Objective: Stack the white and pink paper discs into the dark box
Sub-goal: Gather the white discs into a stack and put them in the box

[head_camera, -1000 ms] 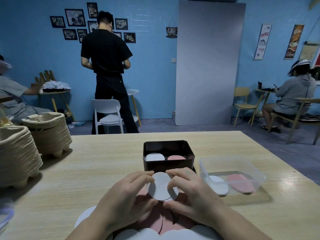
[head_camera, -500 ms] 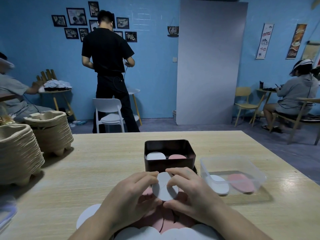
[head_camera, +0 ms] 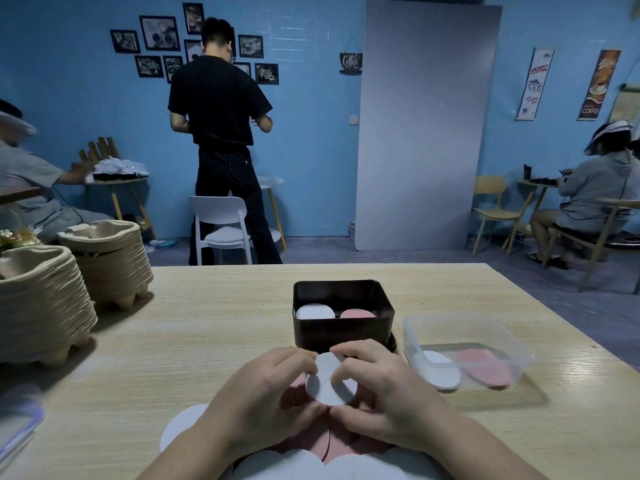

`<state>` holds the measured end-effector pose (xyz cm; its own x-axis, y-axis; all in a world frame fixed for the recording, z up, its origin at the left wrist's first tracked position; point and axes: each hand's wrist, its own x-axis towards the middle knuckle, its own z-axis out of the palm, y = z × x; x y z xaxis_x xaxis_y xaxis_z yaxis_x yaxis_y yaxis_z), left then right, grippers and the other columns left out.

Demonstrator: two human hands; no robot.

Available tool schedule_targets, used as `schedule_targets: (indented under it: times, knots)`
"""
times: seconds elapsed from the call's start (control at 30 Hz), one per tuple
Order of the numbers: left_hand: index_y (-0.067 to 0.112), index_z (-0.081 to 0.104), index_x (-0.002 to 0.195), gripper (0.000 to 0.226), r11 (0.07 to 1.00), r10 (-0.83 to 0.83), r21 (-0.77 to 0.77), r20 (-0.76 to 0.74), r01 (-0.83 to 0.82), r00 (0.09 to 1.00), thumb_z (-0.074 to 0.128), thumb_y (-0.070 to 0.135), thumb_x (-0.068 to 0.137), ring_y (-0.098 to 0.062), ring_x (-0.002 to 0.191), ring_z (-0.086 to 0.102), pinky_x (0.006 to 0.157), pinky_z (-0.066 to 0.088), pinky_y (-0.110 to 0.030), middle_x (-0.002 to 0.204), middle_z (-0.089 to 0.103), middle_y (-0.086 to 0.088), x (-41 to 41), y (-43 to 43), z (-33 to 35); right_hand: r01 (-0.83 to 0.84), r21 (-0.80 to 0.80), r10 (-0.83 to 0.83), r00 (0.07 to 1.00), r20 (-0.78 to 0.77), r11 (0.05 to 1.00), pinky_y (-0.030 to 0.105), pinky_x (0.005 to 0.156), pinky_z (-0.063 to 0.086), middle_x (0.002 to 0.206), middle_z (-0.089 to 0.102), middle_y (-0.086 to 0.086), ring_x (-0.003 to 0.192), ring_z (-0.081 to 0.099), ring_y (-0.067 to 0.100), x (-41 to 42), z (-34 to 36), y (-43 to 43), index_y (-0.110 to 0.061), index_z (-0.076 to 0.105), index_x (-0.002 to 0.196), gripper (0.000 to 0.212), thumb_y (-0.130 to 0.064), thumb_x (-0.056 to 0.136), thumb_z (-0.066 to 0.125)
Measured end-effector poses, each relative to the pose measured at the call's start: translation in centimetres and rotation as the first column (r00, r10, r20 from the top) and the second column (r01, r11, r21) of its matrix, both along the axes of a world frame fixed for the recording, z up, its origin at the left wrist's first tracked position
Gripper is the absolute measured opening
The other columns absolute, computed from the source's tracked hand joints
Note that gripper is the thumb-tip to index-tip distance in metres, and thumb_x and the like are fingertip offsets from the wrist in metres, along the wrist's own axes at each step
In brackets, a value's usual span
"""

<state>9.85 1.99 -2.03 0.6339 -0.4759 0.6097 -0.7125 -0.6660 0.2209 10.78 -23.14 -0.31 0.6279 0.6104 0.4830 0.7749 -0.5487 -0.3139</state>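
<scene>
A white disc (head_camera: pixel 330 379), clamped in the grip of left hand (head_camera: pixel 266 393) and right hand (head_camera: pixel 381 386), is likely bound for the dark box (head_camera: pixel 343 332) at 12 o'clock.

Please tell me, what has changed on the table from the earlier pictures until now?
Very little. The left hand and right hand keep their grip on the white paper disc, only turning it slightly; it has not gone toward the dark box. The white stack and pink stack in the box, the clear plastic container and the loose pink discs under the hands stayed as they were.
</scene>
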Motion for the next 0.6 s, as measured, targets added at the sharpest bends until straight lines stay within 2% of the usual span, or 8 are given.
schedule_targets:
  times: [0.23, 0.4, 0.5, 0.6]
  knots:
    - [0.031, 0.057, 0.110, 0.039, 1.000, 0.013, -0.010, -0.019, -0.013, 1.000, 0.075, 0.050, 0.081, -0.004, 0.107, 0.065, 0.076, 0.059, -0.028, 0.122, 0.067, 0.017, -0.5, 0.3, 1.0, -0.009, -0.035, 0.010, 1.000, 0.027, 0.999, 0.028, 0.092, 0.049, 0.126, 0.053, -0.018, 0.119, 0.045, 0.002, 0.1, 1.9, 0.5, -0.032, 0.062, 0.097, 0.026, -0.052, 0.083, 0.071]
    - [0.031, 0.061, 0.119, 0.043, 0.999, 0.003, -0.050, -0.038, -0.005, 0.999, 0.076, 0.049, 0.084, 0.000, 0.109, 0.062, 0.084, 0.055, -0.026, 0.124, 0.066, 0.019, 0.2, 0.8, 3.1, -0.047, 0.025, 0.048, 0.998, -0.030, 0.999, 0.026, 0.092, 0.047, 0.116, 0.056, -0.015, 0.117, 0.050, 0.009, 1.0, 3.9, 0.8, -0.030, 0.061, 0.090, 0.025, -0.043, 0.079, 0.079]
    - [0.027, 0.062, 0.121, 0.039, 0.994, -0.009, -0.110, -0.020, 0.007, 1.000, 0.072, 0.046, 0.089, -0.002, 0.114, 0.062, 0.090, 0.052, -0.023, 0.124, 0.065, 0.017, 1.1, 1.1, 4.9, -0.014, 0.077, 0.016, 1.000, -0.026, 0.997, 0.028, 0.094, 0.047, 0.115, 0.062, -0.011, 0.112, 0.055, 0.011, 2.6, 5.4, 0.8, -0.028, 0.063, 0.087, 0.026, -0.043, 0.074, 0.080]
    - [0.025, 0.065, 0.116, 0.027, 0.988, 0.060, -0.146, 0.035, -0.054, 0.998, 0.061, 0.041, 0.095, -0.003, 0.120, 0.060, 0.094, 0.051, -0.026, 0.126, 0.064, 0.016, 2.3, 1.6, 5.5, 0.045, 0.141, -0.038, 0.998, -0.052, 0.989, 0.024, 0.085, 0.048, 0.106, 0.065, -0.011, 0.103, 0.058, 0.008, 4.7, 6.8, 1.1, -0.027, 0.064, 0.087, 0.026, -0.043, 0.072, 0.078]
